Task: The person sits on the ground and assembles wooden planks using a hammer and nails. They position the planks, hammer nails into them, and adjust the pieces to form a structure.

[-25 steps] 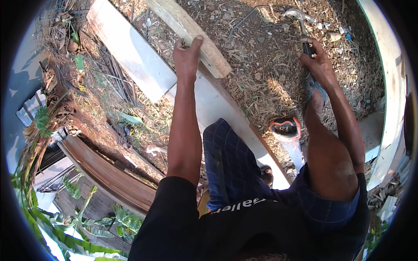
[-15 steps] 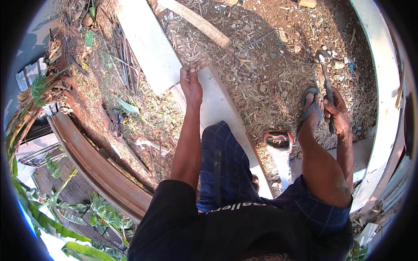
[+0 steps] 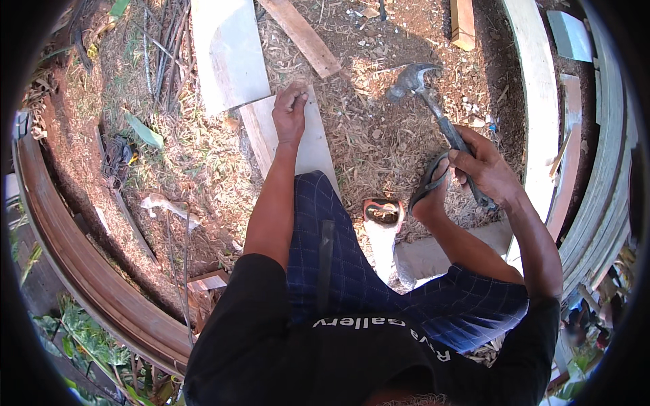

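Note:
In my right hand (image 3: 484,166) is a claw hammer (image 3: 433,101), gripped by its dark handle, its metal head pointing away from me above the littered ground. My left hand (image 3: 290,111) rests over the far end of a pale wooden board (image 3: 313,139), fingers pinched together. Whatever they hold, if anything, is too small to make out. Just beyond this hand, a wide white board (image 3: 237,64) meets the pale board. My knee, in blue checked cloth, covers the pale board's near part.
A handsaw (image 3: 383,230) with a red and black handle lies between my legs. A wood offcut (image 3: 301,37) and a short block (image 3: 463,26) lie farther off. Long planks (image 3: 535,88) line the right side. On the left runs a brown curved-looking beam (image 3: 74,250). Dry leaves cover the ground.
My right hand has lifted the hammer from beside my foot and brought it inward to the left. My left hand stays at the board's end, still pinched. The whole view has shifted.

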A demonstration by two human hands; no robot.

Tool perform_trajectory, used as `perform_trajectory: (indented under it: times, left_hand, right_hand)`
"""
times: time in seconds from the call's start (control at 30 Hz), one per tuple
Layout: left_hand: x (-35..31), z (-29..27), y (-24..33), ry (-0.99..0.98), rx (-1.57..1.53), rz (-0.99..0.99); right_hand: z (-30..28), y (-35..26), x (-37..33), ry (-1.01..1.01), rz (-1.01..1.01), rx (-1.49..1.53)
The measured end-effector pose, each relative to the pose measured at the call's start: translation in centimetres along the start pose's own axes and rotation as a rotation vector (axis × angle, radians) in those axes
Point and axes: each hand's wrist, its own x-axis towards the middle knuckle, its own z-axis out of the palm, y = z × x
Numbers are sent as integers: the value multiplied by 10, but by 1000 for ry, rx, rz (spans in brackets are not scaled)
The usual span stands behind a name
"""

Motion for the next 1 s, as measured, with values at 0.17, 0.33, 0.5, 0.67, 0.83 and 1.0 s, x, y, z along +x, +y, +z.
perform_trajectory:
  times: [0.17, 0.33, 0.5, 0.67, 0.83, 1.0]
  left_hand:
    - [0, 3, 1, 31, 68, 61]
    - [2, 3, 0, 20, 137, 137]
    - [0, -2, -1, 24, 171, 186]
    - [0, 1, 2, 41, 228, 157]
    - [0, -2, 5, -15, 203, 134]
    - [-13, -12, 7, -91, 230, 181]
  right_hand:
    - [79, -11, 27, 82, -292, 172]
    - [148, 7, 60, 164, -278, 238]
    - [176, 26, 71, 312, -253, 119]
    - [165, -9, 58, 415, -411, -144]
    - [172, -16, 70, 565, -763, -224]
    - [177, 0, 71, 466, -666, -217]
